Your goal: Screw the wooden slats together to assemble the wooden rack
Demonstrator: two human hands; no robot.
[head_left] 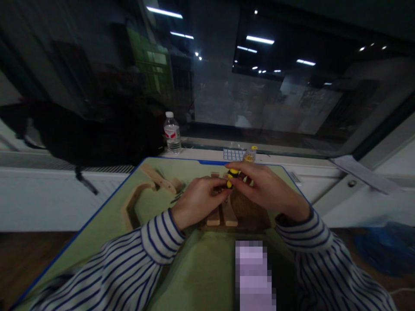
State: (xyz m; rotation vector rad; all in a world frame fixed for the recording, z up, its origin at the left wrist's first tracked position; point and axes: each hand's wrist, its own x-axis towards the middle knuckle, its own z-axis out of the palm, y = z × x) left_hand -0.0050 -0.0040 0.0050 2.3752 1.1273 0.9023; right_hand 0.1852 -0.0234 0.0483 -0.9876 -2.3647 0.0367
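Observation:
My right hand (pixel 262 183) is closed around a small yellow-and-black screwdriver (pixel 232 177), gripping its handle with thumb and fingers. My left hand (pixel 201 198) is pinched right beside the tool's lower end; what sits between its fingertips is hidden. Below both hands, two light wooden pieces (pixel 229 216) lie side by side on a dark brown wooden board (pixel 251 211). Their far ends partly show behind my fingers. The screwdriver's tip cannot be made out.
A green table (pixel 181 276) with a blue edge holds a curved wooden part (pixel 138 196) and a straight wooden part (pixel 158 178) at left, near small dark pieces (pixel 177 198). On the windowsill stand a water bottle (pixel 172 134) and a small yellow-capped container (pixel 250 154). A black bag (pixel 97 134) sits left.

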